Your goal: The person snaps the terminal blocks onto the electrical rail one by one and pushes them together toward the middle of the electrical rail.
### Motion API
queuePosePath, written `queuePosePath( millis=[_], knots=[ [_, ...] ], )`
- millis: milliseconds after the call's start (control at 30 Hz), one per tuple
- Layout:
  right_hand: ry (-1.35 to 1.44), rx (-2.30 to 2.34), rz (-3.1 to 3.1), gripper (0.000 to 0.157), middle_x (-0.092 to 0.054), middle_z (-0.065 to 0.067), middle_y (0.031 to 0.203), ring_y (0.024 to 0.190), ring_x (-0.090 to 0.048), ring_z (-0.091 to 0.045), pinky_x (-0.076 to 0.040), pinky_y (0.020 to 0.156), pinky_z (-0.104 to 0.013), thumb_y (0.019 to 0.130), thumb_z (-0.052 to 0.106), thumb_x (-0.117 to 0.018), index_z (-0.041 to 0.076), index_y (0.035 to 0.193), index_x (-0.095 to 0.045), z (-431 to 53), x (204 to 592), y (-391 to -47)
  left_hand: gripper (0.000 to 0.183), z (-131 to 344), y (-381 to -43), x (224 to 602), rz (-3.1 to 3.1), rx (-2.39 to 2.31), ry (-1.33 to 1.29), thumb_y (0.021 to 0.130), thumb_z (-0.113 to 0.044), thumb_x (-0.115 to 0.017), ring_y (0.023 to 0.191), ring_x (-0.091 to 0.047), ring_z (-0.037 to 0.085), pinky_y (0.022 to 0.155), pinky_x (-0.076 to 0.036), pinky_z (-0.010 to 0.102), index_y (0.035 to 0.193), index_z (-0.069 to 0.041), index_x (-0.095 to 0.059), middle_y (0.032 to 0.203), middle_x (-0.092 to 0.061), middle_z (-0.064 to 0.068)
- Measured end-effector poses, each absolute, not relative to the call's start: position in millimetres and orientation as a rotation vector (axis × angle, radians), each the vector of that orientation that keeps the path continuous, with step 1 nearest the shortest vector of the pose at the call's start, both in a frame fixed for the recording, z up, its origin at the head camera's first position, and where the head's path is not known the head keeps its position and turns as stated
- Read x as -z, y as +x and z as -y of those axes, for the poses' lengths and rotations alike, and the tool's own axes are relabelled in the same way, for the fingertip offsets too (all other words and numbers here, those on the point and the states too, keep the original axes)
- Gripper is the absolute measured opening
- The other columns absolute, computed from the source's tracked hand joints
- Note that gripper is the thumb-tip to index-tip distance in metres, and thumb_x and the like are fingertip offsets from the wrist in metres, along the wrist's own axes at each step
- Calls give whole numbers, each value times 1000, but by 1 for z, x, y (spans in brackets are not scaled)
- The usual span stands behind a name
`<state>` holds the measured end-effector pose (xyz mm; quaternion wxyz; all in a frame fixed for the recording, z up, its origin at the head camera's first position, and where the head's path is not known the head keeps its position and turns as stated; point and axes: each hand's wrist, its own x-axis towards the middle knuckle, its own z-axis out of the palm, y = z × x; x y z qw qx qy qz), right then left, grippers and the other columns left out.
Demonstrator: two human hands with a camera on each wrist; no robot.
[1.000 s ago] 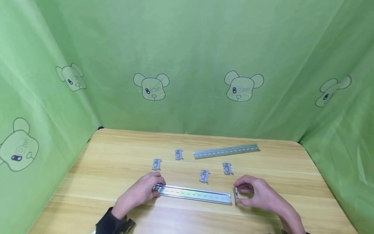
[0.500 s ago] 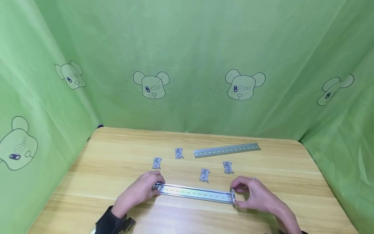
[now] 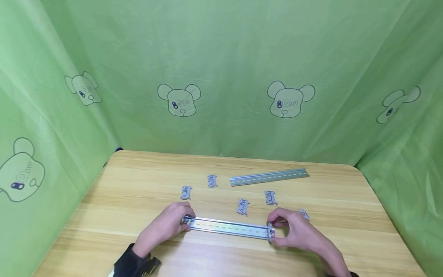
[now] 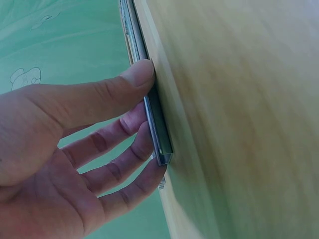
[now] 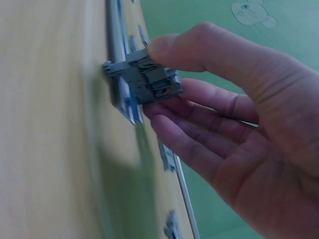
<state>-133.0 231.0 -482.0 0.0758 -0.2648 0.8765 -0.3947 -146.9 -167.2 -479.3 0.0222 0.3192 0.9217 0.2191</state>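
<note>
A slotted metal DIN rail (image 3: 228, 227) lies crosswise in front of the person in the head view. My left hand (image 3: 169, 223) grips its left end, thumb on the near edge and fingers on the far one, as the left wrist view shows with the hand (image 4: 99, 134) close up. At the other end my right hand (image 3: 297, 231) pinches a grey terminal block (image 5: 147, 79) between thumb and fingers. In the right wrist view the block stands across the rail (image 5: 119, 107), a little in from its end, overlapping it.
Several more grey terminal blocks lie flat beyond the rail, among them one block (image 3: 242, 207) in the middle and another (image 3: 304, 214) behind the right hand. A second DIN rail (image 3: 269, 177) rests at the back of the wooden table (image 3: 145, 169). Green curtains (image 3: 221, 77) enclose the table.
My right hand has moved left with the terminal block, from beside the rail's right end onto it. A block behind that hand has come into sight. The left hand keeps its grip.
</note>
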Motion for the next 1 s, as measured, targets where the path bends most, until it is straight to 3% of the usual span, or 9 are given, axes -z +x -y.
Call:
queuePosePath(
  millis=[400, 767, 1000],
  knots=[
    [-841, 1140, -2739, 47, -68, 3, 99, 89, -67, -13, -60, 79, -33, 63, 19, -89, 10, 103, -65, -196, 488, -135, 29, 168, -149, 482, -2851, -695, 989, 67, -12, -84, 81, -64, 12, 74, -58, 27, 95, -10, -75, 91, -69, -1],
    [-880, 1166, -2660, 47, -69, -4, 101, 94, -67, -17, -59, 83, -34, 64, 14, -87, 4, 104, -65, -167, 484, -140, 28, 169, -148, 483, -2860, -695, 994, 67, -12, -84, 81, -64, 12, 74, -58, 29, 94, -11, -75, 90, -69, -3],
    [-908, 1105, -2673, 47, -69, -3, 100, 94, -65, -16, -58, 84, -34, 64, 19, -87, 5, 104, -66, -149, 482, -145, 28, 168, -149, 482, -2860, -701, 989, 67, -12, -84, 80, -64, 12, 73, -58, 28, 93, -11, -75, 89, -69, -3]
  ],
)
